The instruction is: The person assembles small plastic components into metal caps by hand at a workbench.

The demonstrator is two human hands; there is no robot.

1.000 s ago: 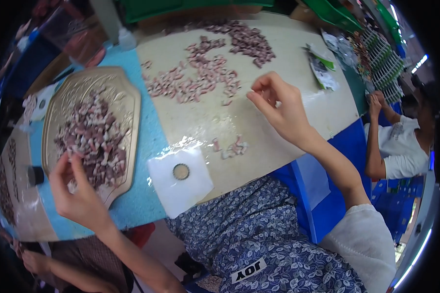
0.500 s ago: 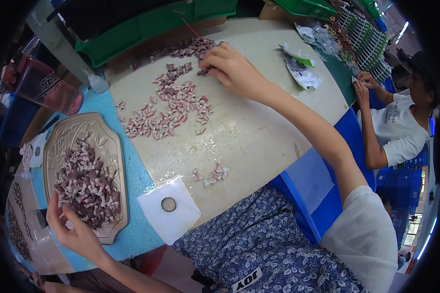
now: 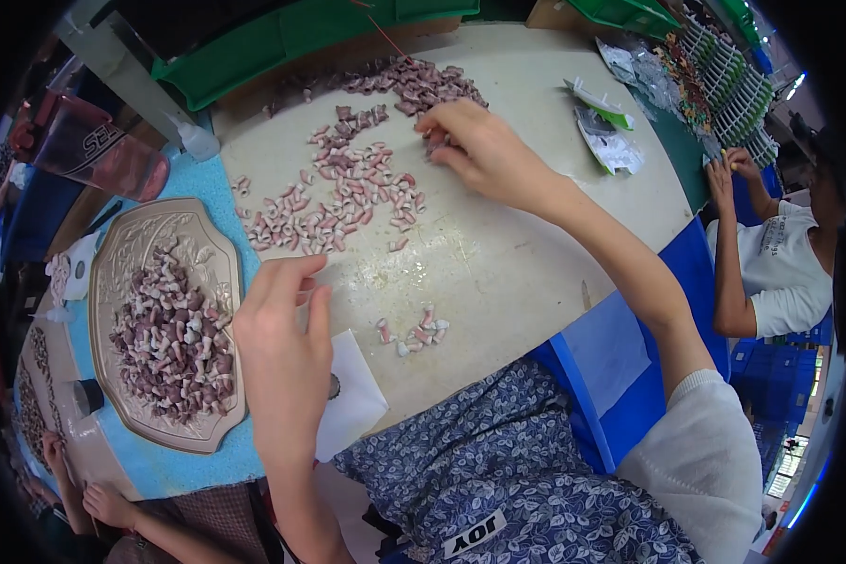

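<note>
- right hand: fingers curled into a narrow pinch over small knobbly dark-brown pieces; cannot tell whether they are gripped.
- left hand: thumb and fingers apart, nothing visible between them, above the square white paper.
- eleven o'clock from the right hand: the dark-brown heap; eight o'clock: pink-and-white tubular pieces.
- nine o'clock from the left hand: the gold-toned embossed tray, piled with pieces.
- a sideways right-hand drag could mix colours; a low left wrist could shift the paper.
</note>
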